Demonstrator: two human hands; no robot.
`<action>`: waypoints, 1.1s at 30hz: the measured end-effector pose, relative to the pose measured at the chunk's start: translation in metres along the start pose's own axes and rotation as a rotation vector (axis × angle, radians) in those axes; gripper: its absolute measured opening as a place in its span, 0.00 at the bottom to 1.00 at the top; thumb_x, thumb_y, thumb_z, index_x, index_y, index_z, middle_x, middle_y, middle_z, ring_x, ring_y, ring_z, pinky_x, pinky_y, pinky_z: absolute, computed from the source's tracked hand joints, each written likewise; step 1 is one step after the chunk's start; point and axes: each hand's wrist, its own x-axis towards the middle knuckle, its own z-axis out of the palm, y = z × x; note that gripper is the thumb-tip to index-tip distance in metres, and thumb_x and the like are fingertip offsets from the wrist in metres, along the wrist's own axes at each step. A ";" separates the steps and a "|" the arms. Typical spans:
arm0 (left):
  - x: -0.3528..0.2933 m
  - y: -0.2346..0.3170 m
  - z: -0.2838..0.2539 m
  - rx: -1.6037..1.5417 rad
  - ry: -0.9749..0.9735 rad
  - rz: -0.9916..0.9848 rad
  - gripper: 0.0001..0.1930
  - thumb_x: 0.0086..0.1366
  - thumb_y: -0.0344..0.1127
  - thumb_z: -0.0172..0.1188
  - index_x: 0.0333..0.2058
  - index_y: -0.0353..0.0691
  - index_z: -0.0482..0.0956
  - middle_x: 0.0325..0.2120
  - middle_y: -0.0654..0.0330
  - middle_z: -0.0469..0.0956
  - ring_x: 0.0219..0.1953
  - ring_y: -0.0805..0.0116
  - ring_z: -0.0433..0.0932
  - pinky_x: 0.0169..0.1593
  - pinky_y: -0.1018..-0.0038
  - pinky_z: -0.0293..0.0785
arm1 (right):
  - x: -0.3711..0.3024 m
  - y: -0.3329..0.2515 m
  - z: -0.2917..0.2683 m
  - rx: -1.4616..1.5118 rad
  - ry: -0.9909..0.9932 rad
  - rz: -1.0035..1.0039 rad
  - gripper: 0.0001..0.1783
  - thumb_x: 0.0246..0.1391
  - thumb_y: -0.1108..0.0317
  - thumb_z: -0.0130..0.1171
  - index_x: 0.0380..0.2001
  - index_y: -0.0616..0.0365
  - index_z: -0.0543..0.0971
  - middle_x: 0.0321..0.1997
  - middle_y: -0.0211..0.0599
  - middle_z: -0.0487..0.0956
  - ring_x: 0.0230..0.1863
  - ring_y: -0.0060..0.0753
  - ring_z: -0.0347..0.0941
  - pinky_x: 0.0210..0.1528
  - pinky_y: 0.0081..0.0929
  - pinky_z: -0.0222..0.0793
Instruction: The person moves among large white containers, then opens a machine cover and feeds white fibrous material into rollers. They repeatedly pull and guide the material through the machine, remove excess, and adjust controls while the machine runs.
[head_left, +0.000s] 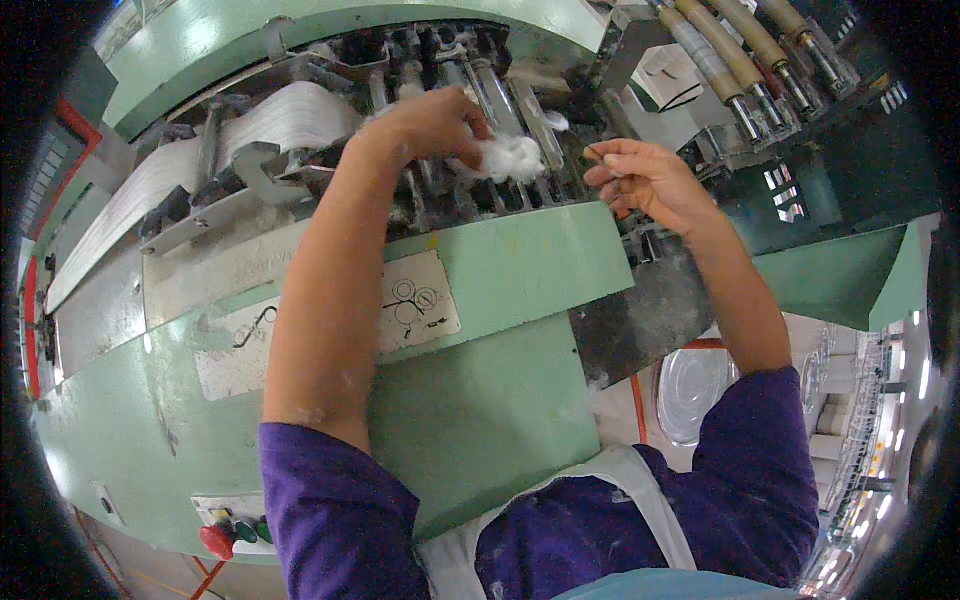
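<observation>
My left hand [435, 125] reaches over the open rollers of a green textile machine. Its fingers are curled and closed on the edge of a tuft of white fibre [512, 158], which lies over the metal rollers [490, 95]. To the right, my right hand [650, 182] is raised beside the roller end, apart from the tuft. Thumb and forefinger are pinched together there, and a small yellowish bit shows at their tips, too small to name. Some of the left fingertips are hidden by the fibre.
Wide white fibre slivers [290, 115] run in from the left past a metal guide bracket [265, 175]. The green cover [520, 255] edges the rollers in front. Several tan-covered rollers [720, 50] stand at upper right. A red push button [216, 541] is at lower left.
</observation>
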 end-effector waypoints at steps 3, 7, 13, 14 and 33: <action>0.001 -0.007 0.005 0.022 0.069 0.062 0.16 0.44 0.38 0.67 0.34 0.40 0.81 0.32 0.54 0.79 0.37 0.59 0.78 0.44 0.69 0.73 | 0.016 -0.001 0.013 -0.167 0.073 0.038 0.18 0.56 0.64 0.50 0.50 0.56 0.71 0.33 0.32 0.78 0.25 0.20 0.71 0.26 0.19 0.66; 0.007 -0.017 0.005 0.115 0.260 0.034 0.14 0.43 0.41 0.63 0.29 0.41 0.80 0.26 0.53 0.79 0.31 0.54 0.78 0.37 0.64 0.73 | 0.041 -0.004 0.016 -0.367 -0.004 -0.086 0.19 0.50 0.63 0.50 0.46 0.56 0.76 0.30 0.31 0.78 0.24 0.17 0.69 0.27 0.17 0.65; 0.008 -0.024 -0.001 0.116 0.312 0.010 0.13 0.43 0.42 0.63 0.28 0.41 0.79 0.26 0.54 0.79 0.33 0.53 0.78 0.37 0.64 0.73 | 0.103 -0.014 0.044 -1.011 0.223 -0.580 0.19 0.49 0.61 0.52 0.42 0.59 0.78 0.28 0.38 0.78 0.26 0.26 0.73 0.31 0.23 0.69; 0.007 -0.024 -0.002 0.132 0.315 0.008 0.13 0.43 0.42 0.63 0.28 0.42 0.79 0.27 0.54 0.79 0.33 0.53 0.78 0.37 0.63 0.73 | 0.109 -0.016 0.050 -1.134 0.283 -0.602 0.19 0.49 0.61 0.52 0.41 0.60 0.78 0.30 0.41 0.79 0.28 0.29 0.74 0.33 0.26 0.69; 0.008 -0.018 -0.001 0.273 0.268 -0.112 0.17 0.44 0.41 0.61 0.36 0.46 0.81 0.36 0.54 0.80 0.41 0.54 0.78 0.44 0.63 0.74 | -0.043 -0.104 -0.001 -1.149 0.155 0.021 0.15 0.52 0.57 0.53 0.37 0.53 0.80 0.27 0.22 0.73 0.21 0.13 0.64 0.17 0.13 0.58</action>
